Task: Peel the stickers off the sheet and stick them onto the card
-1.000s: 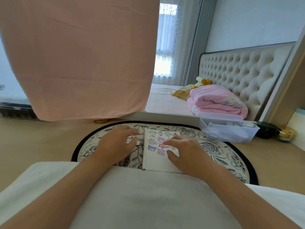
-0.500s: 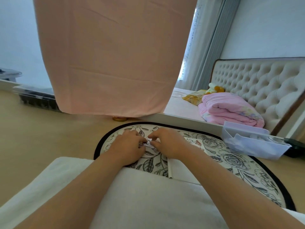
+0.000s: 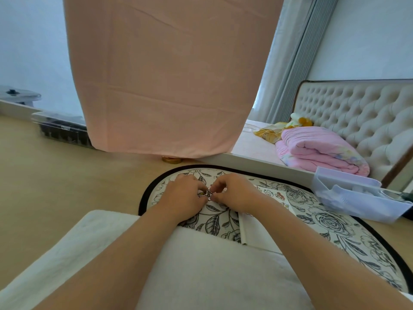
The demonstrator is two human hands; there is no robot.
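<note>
While pinching small colourful paper sticker sheet point(image 3: 206, 193) left of white rectangular card point(image 3: 250, 231) between left hand point(image 3: 181, 198) and right hand point(image 3: 234, 193), lift corner slowly, avoid tearing.

Far side: pink cloth point(image 3: 169, 74) hangs centre, covering most of the pale wall point(image 3: 33, 52). Right — bed point(image 3: 250, 144) with cream tufted headboard point(image 3: 357, 115), folded pink quilt point(image 3: 317, 151) on the mattress; grey curtain point(image 3: 297, 59) behind, daylight at its edge. Tan wood-tone surface point(image 3: 67, 180) runs left — clear storage box point(image 3: 60, 128) at far left
</note>
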